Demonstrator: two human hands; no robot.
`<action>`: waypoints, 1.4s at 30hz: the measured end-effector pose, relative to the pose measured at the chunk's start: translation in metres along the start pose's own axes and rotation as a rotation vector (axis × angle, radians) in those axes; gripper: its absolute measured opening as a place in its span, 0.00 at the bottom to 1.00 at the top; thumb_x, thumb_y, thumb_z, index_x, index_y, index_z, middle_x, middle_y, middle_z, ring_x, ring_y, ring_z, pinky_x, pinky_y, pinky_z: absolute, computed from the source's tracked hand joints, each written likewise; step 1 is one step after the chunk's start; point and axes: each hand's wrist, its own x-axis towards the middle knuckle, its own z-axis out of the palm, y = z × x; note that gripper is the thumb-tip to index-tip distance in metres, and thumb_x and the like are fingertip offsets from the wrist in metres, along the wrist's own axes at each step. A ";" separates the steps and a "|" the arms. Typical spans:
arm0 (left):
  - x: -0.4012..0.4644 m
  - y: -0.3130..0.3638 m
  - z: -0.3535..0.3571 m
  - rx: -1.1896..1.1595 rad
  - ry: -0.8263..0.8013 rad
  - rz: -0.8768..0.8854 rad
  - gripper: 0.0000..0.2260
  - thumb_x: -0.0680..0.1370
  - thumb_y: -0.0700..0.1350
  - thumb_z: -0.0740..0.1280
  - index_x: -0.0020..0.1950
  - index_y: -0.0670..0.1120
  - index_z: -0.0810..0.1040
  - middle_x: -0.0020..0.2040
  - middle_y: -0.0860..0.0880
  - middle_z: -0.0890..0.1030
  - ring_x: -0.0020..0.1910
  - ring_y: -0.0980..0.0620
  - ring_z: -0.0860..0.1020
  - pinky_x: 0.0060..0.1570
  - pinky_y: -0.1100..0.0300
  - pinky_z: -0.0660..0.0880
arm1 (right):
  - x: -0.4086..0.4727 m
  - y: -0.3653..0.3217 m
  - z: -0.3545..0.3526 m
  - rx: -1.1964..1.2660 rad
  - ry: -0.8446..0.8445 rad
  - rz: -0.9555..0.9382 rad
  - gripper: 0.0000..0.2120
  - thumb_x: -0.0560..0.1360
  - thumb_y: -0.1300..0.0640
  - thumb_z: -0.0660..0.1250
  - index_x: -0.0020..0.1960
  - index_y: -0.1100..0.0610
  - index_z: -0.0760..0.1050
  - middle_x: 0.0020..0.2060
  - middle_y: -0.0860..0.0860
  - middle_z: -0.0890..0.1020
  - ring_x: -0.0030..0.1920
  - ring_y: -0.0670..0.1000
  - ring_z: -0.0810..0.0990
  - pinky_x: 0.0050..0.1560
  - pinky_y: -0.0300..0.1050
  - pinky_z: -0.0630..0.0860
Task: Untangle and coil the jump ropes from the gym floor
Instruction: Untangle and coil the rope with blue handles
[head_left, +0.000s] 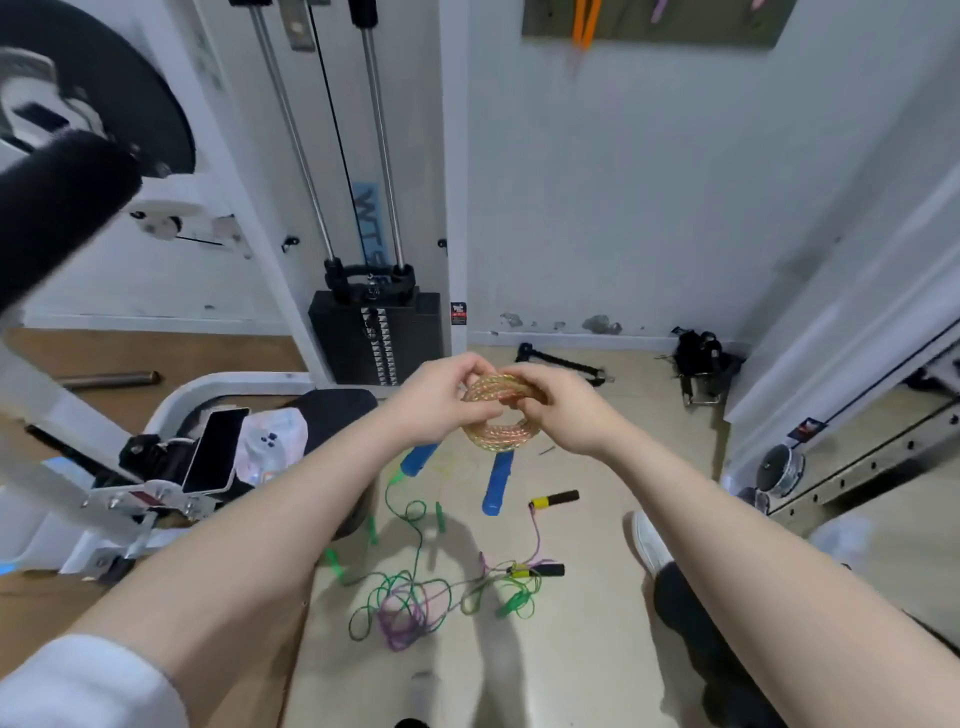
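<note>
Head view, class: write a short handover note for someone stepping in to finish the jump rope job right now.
Left hand and right hand: both grip the coil of glittery rope, held up above the floor.
Its two blue handles hang below the coil.
Done: this rope is nearly all coiled.
Left: the green rope and purple rope lie knotted together on the floor, with the yellow-black handles beside them. Untangle and coil each.
</note>
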 end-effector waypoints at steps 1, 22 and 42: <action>0.012 0.000 -0.009 0.029 0.019 0.013 0.11 0.72 0.45 0.73 0.52 0.48 0.76 0.42 0.54 0.79 0.39 0.57 0.77 0.42 0.62 0.75 | 0.012 -0.002 -0.007 0.029 -0.007 0.008 0.20 0.74 0.70 0.61 0.62 0.55 0.75 0.49 0.48 0.79 0.49 0.47 0.76 0.47 0.34 0.69; 0.360 0.036 -0.092 -0.067 0.042 0.163 0.09 0.76 0.47 0.67 0.52 0.48 0.71 0.37 0.54 0.75 0.32 0.60 0.73 0.33 0.69 0.69 | 0.288 0.077 -0.193 0.395 0.467 0.157 0.07 0.72 0.60 0.70 0.45 0.55 0.73 0.39 0.56 0.79 0.36 0.50 0.76 0.39 0.42 0.72; 0.688 0.194 -0.224 -0.287 0.397 0.597 0.05 0.75 0.47 0.69 0.47 0.56 0.76 0.48 0.46 0.80 0.43 0.49 0.78 0.51 0.50 0.77 | 0.532 0.057 -0.485 0.492 0.798 -0.336 0.03 0.77 0.59 0.65 0.47 0.55 0.71 0.42 0.60 0.78 0.38 0.52 0.77 0.33 0.37 0.74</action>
